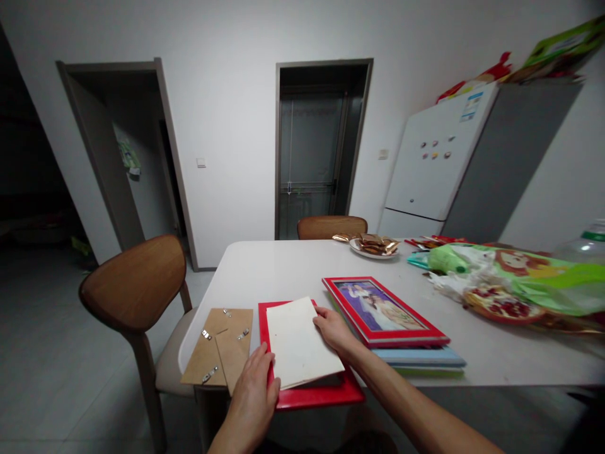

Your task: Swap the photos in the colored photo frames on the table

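A small stack of off-white paper sheets [302, 343] lies tilted over a red picture frame [321, 398] at the table's near edge. My left hand [253, 384] closes on the lower left edge of the sheets, beside the frame's rim. On their upper right edge, my right hand [334, 331] pinches with thumb and fingers. Left of the frame rests a brown backing board [193, 372] with metal clips and a stand leg. To the right, a red framed picture [378, 309] tops a stack with a light blue frame [425, 357] underneath.
A plate [373, 254] of wrapped snacks stands at the table's far side. Toward the right are a cut pomegranate [503, 304] and a green plastic package [553, 277]. Wooden chairs stand at the left [137, 284] and behind the table [332, 226].
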Demonstrator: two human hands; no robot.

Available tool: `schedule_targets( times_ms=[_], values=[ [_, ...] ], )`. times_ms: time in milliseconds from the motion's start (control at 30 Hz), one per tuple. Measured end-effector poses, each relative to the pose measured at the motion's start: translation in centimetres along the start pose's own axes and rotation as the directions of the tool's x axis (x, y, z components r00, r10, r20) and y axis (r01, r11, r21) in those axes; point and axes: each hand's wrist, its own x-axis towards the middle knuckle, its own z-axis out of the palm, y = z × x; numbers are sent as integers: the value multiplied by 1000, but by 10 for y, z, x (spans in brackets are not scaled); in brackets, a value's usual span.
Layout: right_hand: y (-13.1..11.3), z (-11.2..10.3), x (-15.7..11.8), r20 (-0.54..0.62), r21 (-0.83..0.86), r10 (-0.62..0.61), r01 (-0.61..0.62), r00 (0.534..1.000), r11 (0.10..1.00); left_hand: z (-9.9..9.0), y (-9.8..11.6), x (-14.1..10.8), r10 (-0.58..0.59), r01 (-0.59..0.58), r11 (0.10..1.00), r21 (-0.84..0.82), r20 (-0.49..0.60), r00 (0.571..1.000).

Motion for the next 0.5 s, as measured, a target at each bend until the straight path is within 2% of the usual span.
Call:
schedule_targets(
  times_ms=[133,267,500],
  values=[
    [-5,4,-3,-24,-131,-53,50,998,990,-1,0,1,13,-14,999,45,29,999],
    [-5,5,-2,-65,-243,-135,115,989,963,-1,-2,2,48,-48,997,58,6,999],
    [-3,5,-4,-58,-134,-94,86,994,987,-1,-1,1,66,-66,997,43,-7,998]
  ],
)
